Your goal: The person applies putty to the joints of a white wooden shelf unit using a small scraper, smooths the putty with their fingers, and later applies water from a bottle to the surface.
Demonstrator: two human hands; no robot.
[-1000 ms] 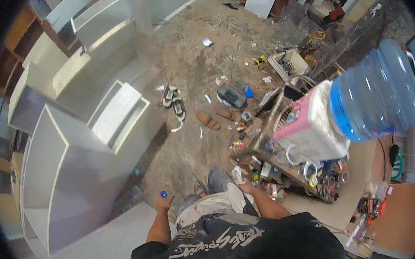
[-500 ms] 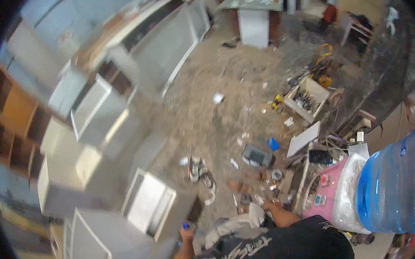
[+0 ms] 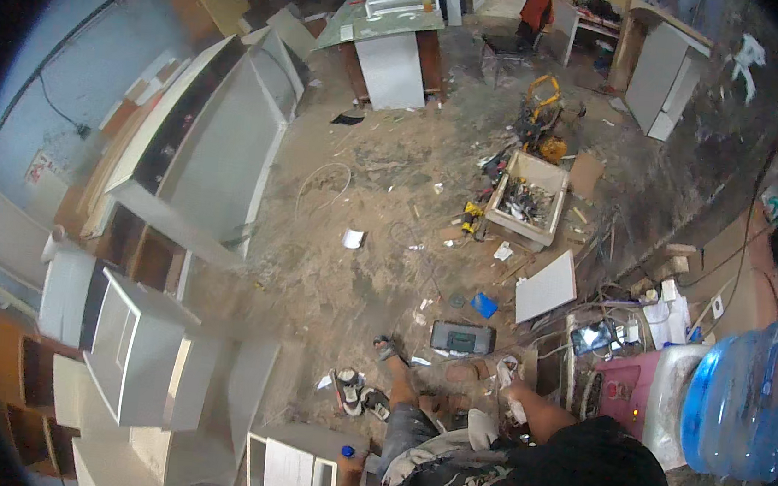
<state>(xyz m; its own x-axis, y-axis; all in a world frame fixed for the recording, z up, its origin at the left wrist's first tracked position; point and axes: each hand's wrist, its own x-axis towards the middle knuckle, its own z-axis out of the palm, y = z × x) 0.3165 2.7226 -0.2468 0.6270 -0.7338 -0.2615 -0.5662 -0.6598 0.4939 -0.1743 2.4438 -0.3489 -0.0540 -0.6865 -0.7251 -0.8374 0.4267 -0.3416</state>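
My left hand is closed around a thing whose round blue top sticks up out of the fist; the rest of it is hidden. It is just right of a white drawer-like box. My bare right forearm reaches forward from a black sleeve. My right hand is low, by some pale stuff and scraps on the floor, and its fingers are too indistinct to read. A pale cloth lies over my lap. My left foot is stretched ahead, with a pair of shoes beside it.
White cabinets crowd the left side. Ahead on the dirty floor are a grey case, a blue piece and a box of metal parts. A large blue water bottle and a pink-and-white dispenser stand close on my right.
My view has turned right and up, so the cabinets, table and floor clutter sit farther left and lower. My left foot now shows. The blue-topped thing is still in my left hand.
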